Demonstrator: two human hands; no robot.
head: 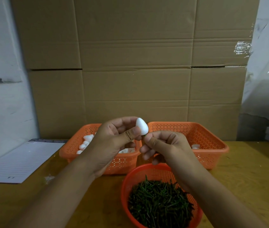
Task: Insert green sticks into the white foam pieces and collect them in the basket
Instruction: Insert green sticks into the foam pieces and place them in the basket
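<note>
- Pinching the white foam piece (pixel 141 126) between thumb and fingers, the left hand (pixel 114 142) is holding it up above the round stick basket (pixel 125 186), blunt end turned toward the other hand so the base is open for the stick.
- Closing thumb and forefinger on a green stick (pixel 144 136), the right hand (pixel 165 145) is meeting that base; only a short green tip is showing (how deep it sits, I cannot tell).
- Loose green sticks (pixel 160 198) are lying heaped in that round basket, close under both wrists for quick reach.
- Behind it to the left, an orange basket (pixel 68 150) is holding bare foam pieces (pixel 86 143); behind it to the right, a second orange basket (pixel 213 142) is holding a few white pieces (pixel 196 146), probably finished ones.
- Further left of the round basket, a lined notepad (pixel 23 158) is lying flat.
</note>
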